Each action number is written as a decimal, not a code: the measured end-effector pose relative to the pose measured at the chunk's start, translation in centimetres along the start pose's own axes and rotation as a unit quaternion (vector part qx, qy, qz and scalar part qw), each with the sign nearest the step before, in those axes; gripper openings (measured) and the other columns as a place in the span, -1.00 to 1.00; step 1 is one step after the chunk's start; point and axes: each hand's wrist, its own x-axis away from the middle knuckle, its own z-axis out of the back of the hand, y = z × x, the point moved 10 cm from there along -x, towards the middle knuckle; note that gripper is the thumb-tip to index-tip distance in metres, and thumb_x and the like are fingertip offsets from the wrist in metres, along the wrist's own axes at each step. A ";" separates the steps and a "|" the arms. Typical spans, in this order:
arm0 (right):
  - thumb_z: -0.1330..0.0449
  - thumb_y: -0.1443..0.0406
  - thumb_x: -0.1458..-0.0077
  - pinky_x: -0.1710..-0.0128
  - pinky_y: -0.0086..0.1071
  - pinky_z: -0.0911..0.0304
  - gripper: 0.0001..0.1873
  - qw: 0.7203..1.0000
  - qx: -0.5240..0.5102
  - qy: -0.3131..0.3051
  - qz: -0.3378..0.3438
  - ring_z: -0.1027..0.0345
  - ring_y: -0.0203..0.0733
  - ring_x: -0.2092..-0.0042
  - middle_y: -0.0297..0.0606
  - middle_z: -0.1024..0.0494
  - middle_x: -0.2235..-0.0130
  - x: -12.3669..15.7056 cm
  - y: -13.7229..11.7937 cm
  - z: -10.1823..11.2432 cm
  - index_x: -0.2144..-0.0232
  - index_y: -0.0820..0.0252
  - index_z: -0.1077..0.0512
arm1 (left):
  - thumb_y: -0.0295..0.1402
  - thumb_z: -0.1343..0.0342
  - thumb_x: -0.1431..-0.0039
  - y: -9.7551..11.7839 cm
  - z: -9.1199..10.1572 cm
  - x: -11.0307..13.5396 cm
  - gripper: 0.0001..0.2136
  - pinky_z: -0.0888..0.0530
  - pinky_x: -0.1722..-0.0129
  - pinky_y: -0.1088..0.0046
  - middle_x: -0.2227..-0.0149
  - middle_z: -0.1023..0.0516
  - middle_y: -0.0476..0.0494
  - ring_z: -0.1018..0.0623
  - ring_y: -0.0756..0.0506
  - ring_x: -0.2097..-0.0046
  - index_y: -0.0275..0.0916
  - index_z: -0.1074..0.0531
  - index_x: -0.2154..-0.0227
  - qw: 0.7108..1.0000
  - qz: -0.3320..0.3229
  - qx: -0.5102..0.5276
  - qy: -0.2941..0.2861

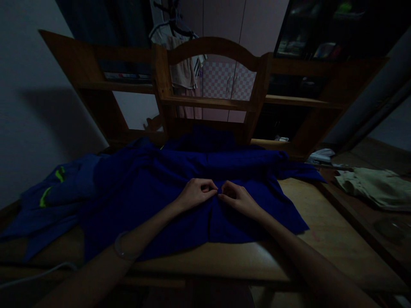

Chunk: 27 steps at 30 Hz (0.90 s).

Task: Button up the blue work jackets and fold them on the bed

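A dark blue shirt [167, 179] lies spread across a wooden table [314, 222]. My left hand [196, 192] and my right hand [236, 197] rest side by side on its middle front, fingers curled and pinching the fabric where the two edges meet. A thin bangle [121, 248] circles my left wrist.
A second blue garment with neon green stripes [51, 192] lies at the left. A wooden shelf unit with an arched frame [212, 85] stands behind the table. Pale green cloth [372, 186] lies at the right. A white cable [38, 273] runs along the near left edge.
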 end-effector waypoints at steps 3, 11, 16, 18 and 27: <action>-0.15 0.13 -0.12 0.49 -0.49 -0.07 -0.77 1.000 0.003 0.000 -0.007 -0.22 -0.35 0.46 -0.41 -0.37 0.48 0.0 0.2 0.0 0.34 0.18 -0.33 | -0.27 -0.09 -0.06 0.3 0.2 0.0 -0.81 -0.08 0.54 0.57 0.63 -0.19 0.10 -0.18 0.09 0.55 -0.26 -0.53 0.39 1.000 -0.008 -0.021 0.002; -0.12 0.09 -0.14 0.47 -0.48 -0.09 -0.74 1.000 0.017 0.005 -0.006 -0.26 -0.33 0.44 -0.38 -0.42 0.45 0.0 0.2 0.0 0.35 0.17 -0.35 | -0.26 -0.06 -0.09 0.3 0.1 -0.1 -0.81 -0.11 0.52 0.57 0.63 -0.18 0.10 -0.17 0.09 0.56 -0.25 -0.52 0.40 0.999 -0.017 -0.027 0.006; -0.11 0.12 -0.15 0.44 -0.46 -0.14 -0.77 0.997 0.056 0.050 0.035 -0.30 -0.30 0.42 -0.35 -0.45 0.41 0.1 -1.2 0.6 0.27 0.15 -0.35 | -0.30 -0.06 -0.11 1.5 0.4 0.1 -0.83 -0.20 0.47 0.57 0.52 -0.40 0.03 -0.31 0.06 0.49 -0.23 -0.52 0.36 0.997 -0.051 -0.061 0.019; -0.13 0.17 -0.14 0.36 -0.43 -0.19 -0.80 0.991 0.084 0.083 0.067 -0.33 -0.26 0.35 -0.30 -0.47 0.34 0.3 -2.1 1.1 0.21 0.14 -0.36 | -0.33 -0.05 -0.13 2.2 0.5 0.4 -0.84 -0.26 0.39 0.56 0.39 -0.49 -0.02 -0.41 0.03 0.40 -0.21 -0.52 0.32 0.992 -0.082 -0.091 0.026; -0.17 0.25 -0.12 0.27 -0.37 -0.21 -0.86 0.983 0.124 0.103 0.090 -0.34 -0.21 0.30 -0.25 -0.46 0.30 0.3 -2.6 1.2 0.24 0.12 -0.43 | -0.32 0.03 -0.21 3.6 -0.1 1.2 -0.80 -0.29 0.34 0.51 0.29 -0.51 -0.08 -0.49 -0.02 0.30 -0.17 -0.49 0.22 0.955 -0.159 -0.250 0.033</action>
